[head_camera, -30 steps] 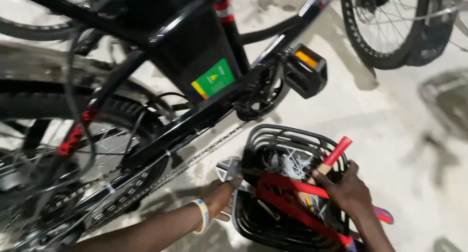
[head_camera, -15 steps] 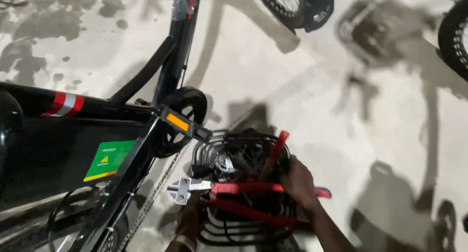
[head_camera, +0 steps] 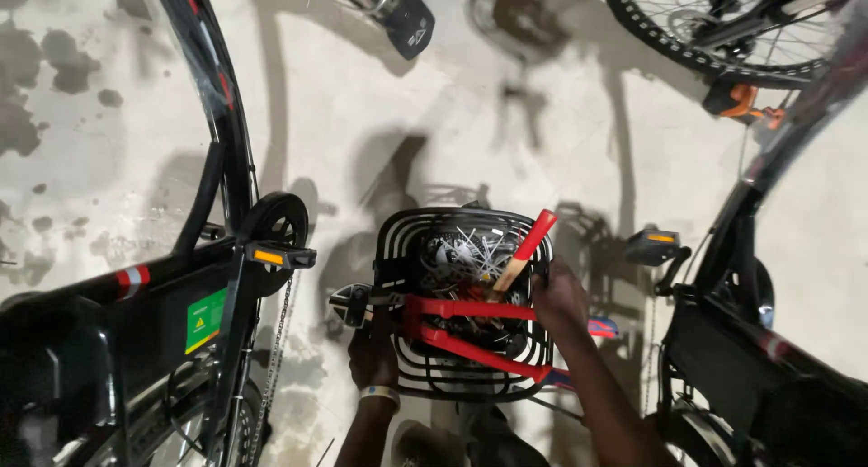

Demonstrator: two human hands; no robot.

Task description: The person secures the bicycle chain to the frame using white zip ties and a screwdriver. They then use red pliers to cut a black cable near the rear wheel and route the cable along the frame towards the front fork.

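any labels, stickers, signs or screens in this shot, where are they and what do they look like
Green sticker: on the black frame box of the left bicycle, a slanted rectangle, green with a small yellow triangle and pale print.
Pale mark: on the dark rounded part at top centre, a small triangle outline.
No packages, signs or screens show.
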